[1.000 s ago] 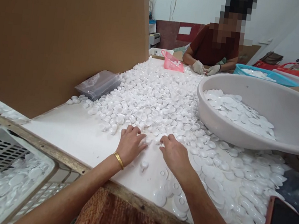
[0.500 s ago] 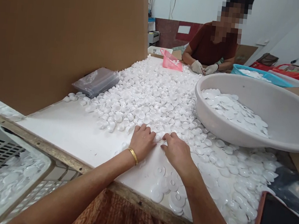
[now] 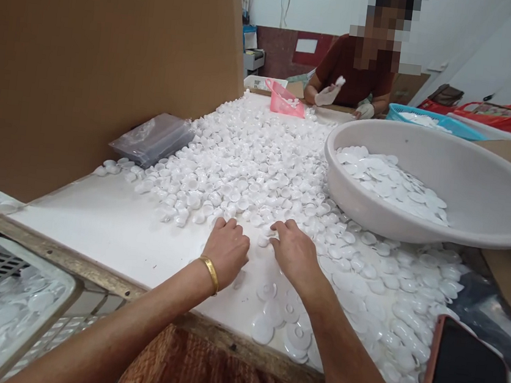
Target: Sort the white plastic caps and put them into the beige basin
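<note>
My left hand [image 3: 226,253], with a gold bracelet [image 3: 210,274] at its wrist, is closed with its fingers curled under. What it holds, if anything, is hidden. Just across from it, my right hand [image 3: 295,254] has thumb and forefinger bent around a small white plastic cap [image 3: 264,240]. A broad heap of glossy white caps [image 3: 259,155] spreads beyond both hands. Flat white discs with ring marks [image 3: 263,327] lie near the table edge, left of my right forearm.
A grey basin [image 3: 385,228] with white discs stands on the right. A phone [image 3: 469,379] lies at front right. Left are a tall cardboard box [image 3: 104,63], a plastic-wrapped pack [image 3: 155,140] and a white crate [image 3: 73,293]. Opposite, a gloved person sits beside a pink scoop [image 3: 288,104].
The view has shifted slightly. My hands have drawn a little further apart, with a white cap now showing between them. The person opposite has parted their hands and raised one.
</note>
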`<action>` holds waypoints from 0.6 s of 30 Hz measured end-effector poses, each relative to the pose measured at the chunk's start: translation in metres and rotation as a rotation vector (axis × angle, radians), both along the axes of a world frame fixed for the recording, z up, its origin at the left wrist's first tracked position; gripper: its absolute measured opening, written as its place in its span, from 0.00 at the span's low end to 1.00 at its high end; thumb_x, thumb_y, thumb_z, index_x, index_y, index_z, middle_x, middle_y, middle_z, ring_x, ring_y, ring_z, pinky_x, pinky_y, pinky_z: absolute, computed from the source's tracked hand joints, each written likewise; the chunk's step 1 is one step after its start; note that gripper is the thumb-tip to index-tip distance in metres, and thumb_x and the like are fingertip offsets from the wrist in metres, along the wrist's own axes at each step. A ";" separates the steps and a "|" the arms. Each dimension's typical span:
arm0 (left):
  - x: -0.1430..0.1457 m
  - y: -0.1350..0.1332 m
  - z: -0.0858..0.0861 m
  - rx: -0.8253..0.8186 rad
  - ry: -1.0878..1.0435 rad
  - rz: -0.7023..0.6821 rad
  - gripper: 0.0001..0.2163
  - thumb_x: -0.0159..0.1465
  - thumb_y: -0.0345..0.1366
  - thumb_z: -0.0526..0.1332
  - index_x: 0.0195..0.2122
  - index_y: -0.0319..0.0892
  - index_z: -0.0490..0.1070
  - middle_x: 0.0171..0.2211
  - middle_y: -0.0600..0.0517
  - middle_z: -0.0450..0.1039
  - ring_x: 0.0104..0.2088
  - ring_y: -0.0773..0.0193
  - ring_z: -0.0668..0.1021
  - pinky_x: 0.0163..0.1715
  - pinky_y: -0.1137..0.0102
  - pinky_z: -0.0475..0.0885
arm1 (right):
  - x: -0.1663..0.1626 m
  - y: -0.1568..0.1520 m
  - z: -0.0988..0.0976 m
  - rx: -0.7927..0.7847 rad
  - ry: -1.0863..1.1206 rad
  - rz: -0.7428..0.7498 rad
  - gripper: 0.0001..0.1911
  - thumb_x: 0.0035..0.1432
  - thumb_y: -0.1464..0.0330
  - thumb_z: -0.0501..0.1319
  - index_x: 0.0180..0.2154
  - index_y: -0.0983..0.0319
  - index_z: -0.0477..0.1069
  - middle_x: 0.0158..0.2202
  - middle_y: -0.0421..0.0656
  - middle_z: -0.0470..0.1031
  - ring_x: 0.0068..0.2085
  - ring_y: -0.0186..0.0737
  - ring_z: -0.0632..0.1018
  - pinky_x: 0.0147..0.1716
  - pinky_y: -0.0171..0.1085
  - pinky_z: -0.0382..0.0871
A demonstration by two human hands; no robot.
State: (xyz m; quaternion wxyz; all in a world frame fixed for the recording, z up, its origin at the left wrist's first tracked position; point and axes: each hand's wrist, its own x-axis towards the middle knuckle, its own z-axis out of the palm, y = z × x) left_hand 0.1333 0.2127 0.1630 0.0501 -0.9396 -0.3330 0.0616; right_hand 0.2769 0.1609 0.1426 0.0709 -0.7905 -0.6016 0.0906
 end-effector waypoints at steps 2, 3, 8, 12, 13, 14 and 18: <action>0.007 0.001 -0.004 0.033 -0.090 0.022 0.10 0.56 0.42 0.60 0.30 0.40 0.71 0.31 0.44 0.72 0.40 0.51 0.69 0.38 0.60 0.57 | 0.002 0.000 0.000 0.012 0.001 -0.001 0.11 0.60 0.68 0.52 0.45 0.58 0.65 0.42 0.44 0.67 0.38 0.37 0.73 0.30 0.34 0.60; 0.012 0.002 -0.006 0.042 -0.132 0.028 0.11 0.56 0.43 0.60 0.33 0.40 0.71 0.31 0.44 0.72 0.40 0.51 0.69 0.38 0.60 0.57 | 0.002 0.001 0.000 0.016 0.002 -0.001 0.11 0.60 0.68 0.52 0.45 0.58 0.65 0.42 0.44 0.67 0.37 0.37 0.73 0.30 0.33 0.59; 0.036 0.003 -0.023 -0.033 -0.200 0.015 0.12 0.57 0.36 0.58 0.42 0.40 0.66 0.32 0.47 0.73 0.38 0.54 0.71 0.38 0.61 0.58 | 0.001 0.001 -0.001 0.005 0.000 -0.011 0.10 0.60 0.70 0.51 0.42 0.59 0.66 0.40 0.43 0.68 0.37 0.35 0.73 0.29 0.33 0.58; 0.036 0.010 -0.020 -0.114 -0.182 0.058 0.09 0.57 0.34 0.55 0.37 0.40 0.69 0.32 0.46 0.74 0.38 0.55 0.72 0.39 0.61 0.58 | 0.003 0.001 -0.001 0.025 0.018 0.004 0.12 0.60 0.70 0.51 0.45 0.58 0.65 0.42 0.44 0.67 0.38 0.36 0.73 0.30 0.32 0.59; 0.033 0.013 -0.018 -0.126 -0.156 0.069 0.08 0.57 0.34 0.54 0.36 0.40 0.71 0.32 0.45 0.74 0.38 0.54 0.72 0.39 0.61 0.59 | 0.003 0.001 0.000 0.020 0.016 0.002 0.13 0.60 0.70 0.51 0.46 0.58 0.65 0.42 0.44 0.67 0.39 0.36 0.73 0.30 0.33 0.60; 0.031 0.016 -0.015 -0.128 -0.123 0.075 0.08 0.57 0.34 0.54 0.34 0.40 0.71 0.33 0.45 0.74 0.39 0.53 0.72 0.38 0.60 0.59 | 0.003 0.000 0.000 0.013 0.010 -0.001 0.13 0.60 0.70 0.51 0.46 0.58 0.65 0.42 0.44 0.67 0.39 0.36 0.73 0.30 0.33 0.60; 0.024 0.028 -0.006 -0.119 -0.038 0.080 0.14 0.54 0.33 0.56 0.42 0.41 0.68 0.32 0.45 0.74 0.39 0.52 0.73 0.38 0.60 0.59 | 0.005 0.000 0.001 0.012 -0.008 0.001 0.13 0.60 0.70 0.52 0.47 0.58 0.65 0.42 0.44 0.67 0.39 0.37 0.73 0.29 0.33 0.61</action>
